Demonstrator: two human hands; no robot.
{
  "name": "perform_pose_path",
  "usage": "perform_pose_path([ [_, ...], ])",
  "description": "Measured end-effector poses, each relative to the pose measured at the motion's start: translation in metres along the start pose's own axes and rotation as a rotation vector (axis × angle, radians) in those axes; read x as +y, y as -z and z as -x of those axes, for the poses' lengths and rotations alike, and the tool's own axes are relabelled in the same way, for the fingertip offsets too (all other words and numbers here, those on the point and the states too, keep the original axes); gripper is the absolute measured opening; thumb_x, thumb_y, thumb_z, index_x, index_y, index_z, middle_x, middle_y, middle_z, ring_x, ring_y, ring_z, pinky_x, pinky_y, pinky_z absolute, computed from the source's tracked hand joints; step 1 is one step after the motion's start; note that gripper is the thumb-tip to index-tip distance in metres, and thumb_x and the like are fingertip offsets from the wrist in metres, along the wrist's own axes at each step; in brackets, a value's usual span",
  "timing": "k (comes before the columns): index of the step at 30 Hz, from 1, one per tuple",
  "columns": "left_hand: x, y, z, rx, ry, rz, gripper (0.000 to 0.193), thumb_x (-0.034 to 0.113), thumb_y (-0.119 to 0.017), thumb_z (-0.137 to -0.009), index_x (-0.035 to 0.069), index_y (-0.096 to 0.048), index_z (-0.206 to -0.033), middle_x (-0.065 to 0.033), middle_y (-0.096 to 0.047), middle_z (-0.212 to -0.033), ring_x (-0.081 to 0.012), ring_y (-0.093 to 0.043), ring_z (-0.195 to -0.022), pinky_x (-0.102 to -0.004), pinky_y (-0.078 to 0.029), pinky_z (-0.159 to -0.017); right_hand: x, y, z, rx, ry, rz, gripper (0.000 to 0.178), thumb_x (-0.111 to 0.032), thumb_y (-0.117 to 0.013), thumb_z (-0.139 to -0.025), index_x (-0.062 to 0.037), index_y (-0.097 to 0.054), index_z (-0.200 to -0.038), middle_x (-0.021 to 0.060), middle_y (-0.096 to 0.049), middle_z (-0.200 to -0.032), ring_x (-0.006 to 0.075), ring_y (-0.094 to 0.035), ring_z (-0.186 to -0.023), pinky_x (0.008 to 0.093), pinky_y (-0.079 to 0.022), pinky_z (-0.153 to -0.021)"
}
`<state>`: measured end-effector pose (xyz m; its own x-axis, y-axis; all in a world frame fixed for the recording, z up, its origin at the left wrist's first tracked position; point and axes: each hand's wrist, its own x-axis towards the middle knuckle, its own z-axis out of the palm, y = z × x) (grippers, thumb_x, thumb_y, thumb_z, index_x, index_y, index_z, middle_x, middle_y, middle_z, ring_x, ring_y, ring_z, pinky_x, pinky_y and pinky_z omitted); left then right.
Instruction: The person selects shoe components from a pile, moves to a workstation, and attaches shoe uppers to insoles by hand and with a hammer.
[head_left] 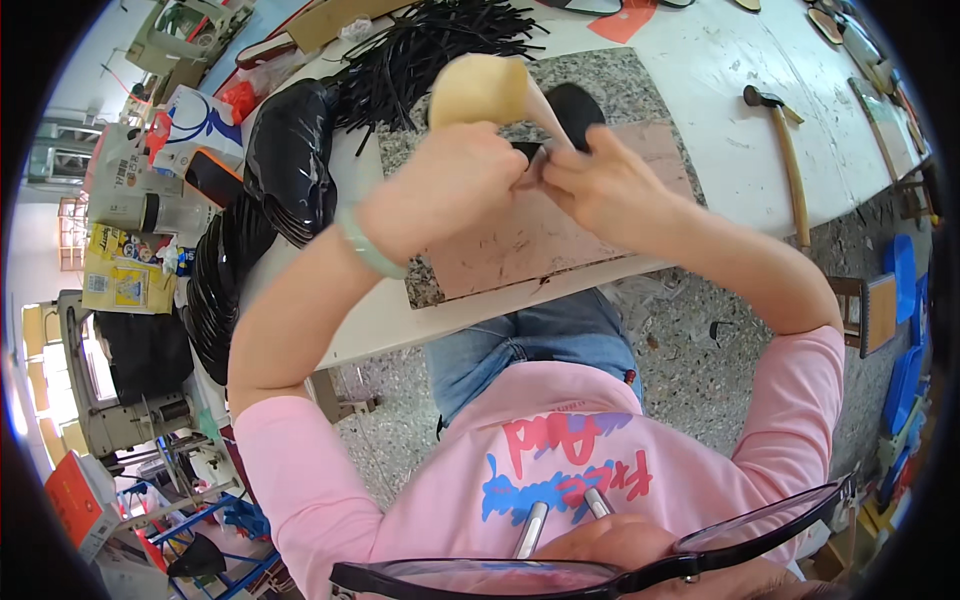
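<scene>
Both hands are raised over a work board at the middle of the table. Between them they hold what looks like a shoe upper [478, 92], with a tan rounded part on the left and a black part on the right; motion blurs it. My left hand [445, 175] is closed in a fist on its lower left side, the wrist wearing a pale green bangle. My right hand [610, 195] pinches it at the lower right with thumb and fingers. The fingertips almost meet at a dark edge, partly hidden. The granite-patterned slab [650, 95] lies below, topped by a pinkish worn sheet [540, 250].
Glossy black pieces [290, 150] are stacked to the left, near a heap of thin black strips [400, 70]. A wooden-handled hammer [787, 160] lies on the right of the white table [720, 60]. A sewing machine [130, 390] stands at far left, blue bins [900, 330] at far right.
</scene>
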<state>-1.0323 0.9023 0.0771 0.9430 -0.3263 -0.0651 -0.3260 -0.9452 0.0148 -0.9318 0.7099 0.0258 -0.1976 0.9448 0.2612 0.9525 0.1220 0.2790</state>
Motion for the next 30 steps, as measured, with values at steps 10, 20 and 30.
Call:
perform_pose_path([
  [10,0.006,-0.051,0.007,0.106,0.193,0.093,0.02,0.024,-0.067,-0.077,0.005,-0.067,-0.07,-0.0094,-0.064,-0.07,-0.0267,-0.059,-0.076,-0.0404,-0.049,-0.07,-0.006,-0.017,0.012,-0.029,-0.06,-0.048,0.014,-0.018,-0.061,-0.071,-0.0129,-0.069,-0.081,-0.0039,-0.053,-0.099,0.0108,-0.047,-0.103,0.0327,-0.034,-0.077],
  [20,0.01,-0.054,0.021,0.133,0.272,0.092,0.016,0.02,-0.067,-0.079,0.005,-0.066,-0.074,-0.0091,-0.065,-0.073,-0.0236,-0.057,-0.079,-0.0351,-0.047,-0.076,-0.011,-0.014,-0.002,-0.08,-0.062,-0.03,0.008,-0.017,-0.064,-0.071,-0.0145,-0.071,-0.073,-0.0053,-0.054,-0.095,0.0126,-0.047,-0.105,0.0369,-0.035,-0.084],
  [30,0.002,-0.054,0.032,0.202,0.257,-0.09,0.018,0.026,-0.068,-0.078,0.009,-0.064,-0.074,-0.0044,-0.063,-0.064,-0.0207,-0.058,-0.078,-0.0361,-0.038,-0.074,-0.022,-0.021,-0.017,-0.069,-0.1,-0.146,0.009,-0.014,-0.062,-0.072,-0.0116,-0.07,-0.07,-0.0019,-0.056,-0.101,0.0135,-0.049,-0.106,0.0379,-0.034,-0.084],
])
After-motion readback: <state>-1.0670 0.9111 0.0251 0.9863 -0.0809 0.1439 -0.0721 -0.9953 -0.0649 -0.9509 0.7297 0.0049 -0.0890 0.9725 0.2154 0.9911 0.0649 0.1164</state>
